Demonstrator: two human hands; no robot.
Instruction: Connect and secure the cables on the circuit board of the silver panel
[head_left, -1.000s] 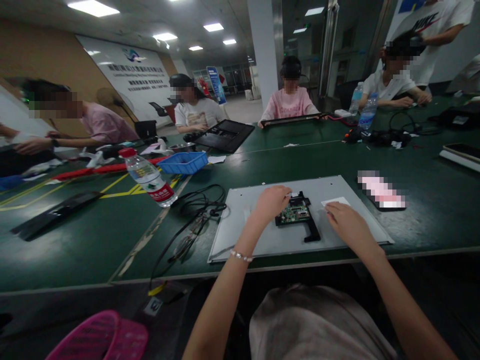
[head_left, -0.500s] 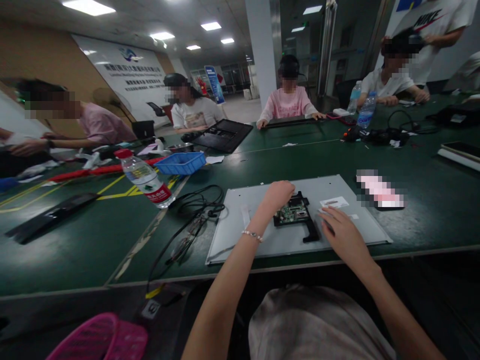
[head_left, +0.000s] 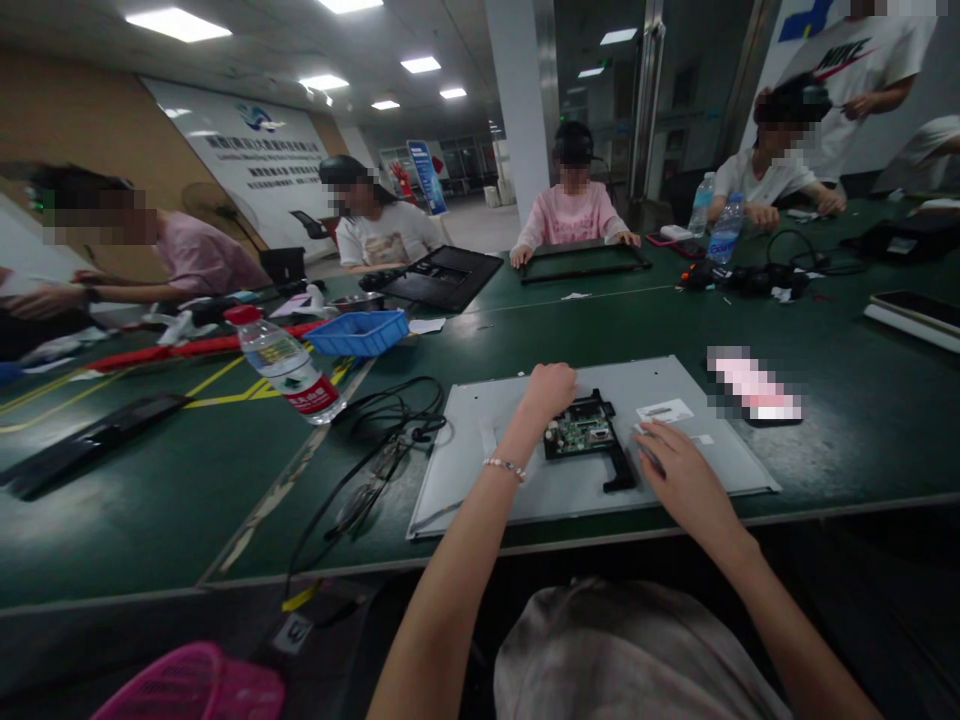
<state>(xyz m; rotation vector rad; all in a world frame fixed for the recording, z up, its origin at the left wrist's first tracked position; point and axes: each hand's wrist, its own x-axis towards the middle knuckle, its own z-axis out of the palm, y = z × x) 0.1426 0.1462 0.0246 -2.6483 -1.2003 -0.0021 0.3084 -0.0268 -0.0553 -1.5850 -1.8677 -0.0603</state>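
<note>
A light grey display panel (head_left: pixel 517 490) lies flat on the green table, its near edge close to the table edge. On it sits a green circuit board (head_left: pixel 587 430) in a black plastic bracket (head_left: pixel 619 470). My left hand (head_left: pixel 553 390) is closed at the bracket's far left corner, its fingertips hidden. Just right of the bracket is my right hand (head_left: pixel 679 465), closed over the panel with bent fingers. A small dark grey piece shows between its thumb and fingers; I cannot make out what it is. A white label (head_left: pixel 664 411) is stuck beyond the right fingers.
A phone (head_left: pixel 757 390) lies right of the panel. To the left are black cables (head_left: pixel 397 405), glasses (head_left: pixel 364 500), a water bottle (head_left: pixel 292 370), a blue tray (head_left: pixel 360 333) and a long black part (head_left: pixel 97 440). Several co-workers sit around the table; one holds a black frame (head_left: pixel 585 275).
My left hand has shifted slightly left from the bracket's corner. My right fingers are drawn closer together. Across the table, the co-worker in pink has tilted the black frame up.
</note>
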